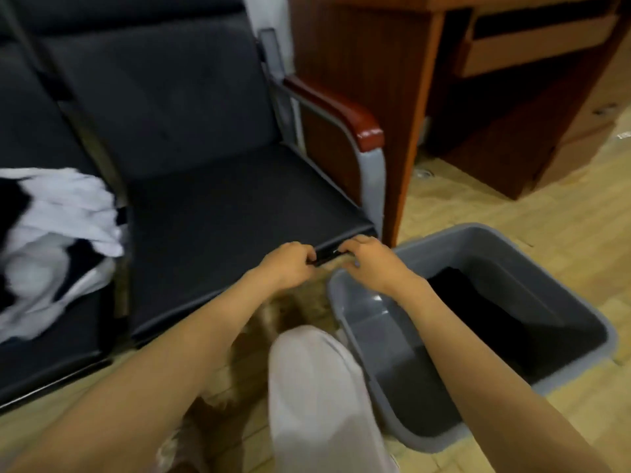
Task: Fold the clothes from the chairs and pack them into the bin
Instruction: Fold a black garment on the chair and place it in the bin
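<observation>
A black garment lies spread flat over the seat of the dark chair; it is hard to tell from the seat fabric. My left hand and my right hand sit side by side at the seat's front right corner. Each has its fingers curled round the garment's dark edge. To the right on the floor stands the grey bin, with a folded black garment lying in its far half. A heap of white and black clothes rests on the neighbouring chair at the left.
The chair's wooden armrest on a grey metal frame rises just behind my hands. A brown wooden desk stands behind the bin. My knee in pale trousers is between the chair and the bin. The floor is light wood.
</observation>
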Motion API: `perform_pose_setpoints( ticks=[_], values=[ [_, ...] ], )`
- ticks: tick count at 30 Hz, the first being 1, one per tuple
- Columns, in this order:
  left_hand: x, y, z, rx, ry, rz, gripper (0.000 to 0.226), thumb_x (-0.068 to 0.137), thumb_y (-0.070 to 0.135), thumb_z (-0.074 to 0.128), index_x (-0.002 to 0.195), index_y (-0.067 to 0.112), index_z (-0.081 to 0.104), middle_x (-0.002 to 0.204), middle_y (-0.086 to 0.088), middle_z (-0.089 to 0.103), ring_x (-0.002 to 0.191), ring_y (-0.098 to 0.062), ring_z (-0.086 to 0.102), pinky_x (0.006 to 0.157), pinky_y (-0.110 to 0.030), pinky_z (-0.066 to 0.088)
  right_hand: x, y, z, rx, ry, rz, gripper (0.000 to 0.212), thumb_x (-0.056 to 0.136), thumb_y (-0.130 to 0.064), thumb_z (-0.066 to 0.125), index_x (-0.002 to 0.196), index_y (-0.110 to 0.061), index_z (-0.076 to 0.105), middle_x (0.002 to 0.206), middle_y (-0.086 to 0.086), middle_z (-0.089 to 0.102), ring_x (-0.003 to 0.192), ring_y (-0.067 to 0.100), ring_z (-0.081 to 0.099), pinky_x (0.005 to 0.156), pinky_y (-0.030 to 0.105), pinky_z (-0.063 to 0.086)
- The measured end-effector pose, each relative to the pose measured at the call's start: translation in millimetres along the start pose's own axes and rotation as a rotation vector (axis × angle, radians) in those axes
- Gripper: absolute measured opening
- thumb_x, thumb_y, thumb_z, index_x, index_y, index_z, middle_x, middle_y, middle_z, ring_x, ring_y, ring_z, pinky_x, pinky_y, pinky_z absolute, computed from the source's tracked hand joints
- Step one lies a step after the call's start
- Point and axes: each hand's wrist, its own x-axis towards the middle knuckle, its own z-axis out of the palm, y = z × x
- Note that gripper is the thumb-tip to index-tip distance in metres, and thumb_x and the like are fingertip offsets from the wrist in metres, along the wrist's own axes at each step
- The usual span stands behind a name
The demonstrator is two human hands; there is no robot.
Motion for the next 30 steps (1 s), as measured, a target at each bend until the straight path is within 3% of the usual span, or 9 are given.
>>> perform_pose_setpoints(
  ticks=[5, 12, 17, 20, 23, 27, 30],
  values=[
    [-76.5, -106.4, -58.2, -0.099, 0.215, -0.25, 0.031, 0.093, 0.03, 0.058, 0.122, 0.021, 0.06, 0.125, -0.003, 0.06, 0.114, -0.022, 0.055, 0.095, -0.037, 0.047, 38.1, -125.5, -8.9, 0.008, 0.022, -0.283, 0.04, 0.098, -0.026, 0.051, 0.137, -0.017, 0.047, 0.134, 0.004, 0.049, 0.124, 0.025, 0.044, 0.102, 0.039, 0.039],
    [-152.3, -242.5, -88.4, -0.349, 0.617, -0.596, 0.026, 0.09, 0.022, 0.062, 0.112, 0.01, 0.067, 0.117, -0.013, 0.065, 0.112, -0.031, 0.057, 0.09, -0.034, 0.044, 102.4, -276.3, 28.0, -0.045, -0.119, -0.539, 0.042, 0.099, -0.027, 0.049, 0.14, -0.018, 0.043, 0.14, 0.004, 0.044, 0.131, 0.024, 0.037, 0.106, 0.04, 0.037],
    [-177.6, -315.3, -82.5, -0.351, 0.78, -0.815, 0.044, 0.092, 0.022, 0.059, 0.134, 0.013, 0.05, 0.143, -0.015, 0.037, 0.13, -0.037, 0.032, 0.106, -0.043, 0.03, 157.5, -352.3, 72.5, -0.011, -0.209, -0.612, 0.049, 0.097, -0.023, 0.052, 0.144, -0.015, 0.037, 0.143, 0.01, 0.038, 0.131, 0.03, 0.035, 0.105, 0.044, 0.037],
    [-186.8, -347.8, -78.7, -0.39, 0.807, -0.875, 0.056, 0.092, 0.021, 0.06, 0.143, 0.014, 0.038, 0.147, -0.014, 0.03, 0.135, -0.036, 0.026, 0.108, -0.047, 0.032, 186.6, -392.9, 98.5, 0.026, -0.237, -0.652, 0.06, 0.096, -0.023, 0.053, 0.15, -0.019, 0.025, 0.144, 0.014, 0.033, 0.13, 0.035, 0.034, 0.104, 0.046, 0.037],
    [-196.8, -376.1, -68.5, -0.364, 0.76, -0.867, 0.059, 0.09, 0.021, 0.064, 0.143, 0.012, 0.04, 0.147, -0.016, 0.035, 0.135, -0.035, 0.032, 0.109, -0.044, 0.031, 207.6, -437.5, 116.5, 0.182, -0.262, -0.652, 0.063, 0.098, -0.021, 0.05, 0.152, -0.026, 0.019, 0.14, 0.015, 0.035, 0.126, 0.033, 0.038, 0.106, 0.041, 0.035],
    [-196.4, -384.8, -45.3, -0.398, 0.449, -0.751, 0.057, 0.095, 0.022, 0.056, 0.147, 0.01, 0.034, 0.155, -0.011, 0.026, 0.142, -0.026, 0.028, 0.112, -0.03, 0.025, 224.7, -488.1, 134.3, 0.292, -0.197, -0.563, 0.06, 0.097, -0.026, 0.051, 0.15, -0.024, 0.024, 0.133, 0.02, 0.041, 0.124, 0.036, 0.041, 0.106, 0.043, 0.036],
    [-189.1, -385.5, -37.4, -0.387, 0.391, -0.742, 0.061, 0.095, 0.025, 0.055, 0.148, 0.01, 0.03, 0.157, -0.008, 0.024, 0.144, -0.024, 0.023, 0.115, -0.038, 0.024, 227.0, -497.4, 141.1, 0.34, -0.116, -0.478, 0.05, 0.095, -0.023, 0.056, 0.142, -0.014, 0.041, 0.132, 0.016, 0.051, 0.123, 0.032, 0.046, 0.1, 0.038, 0.042]
  ],
)
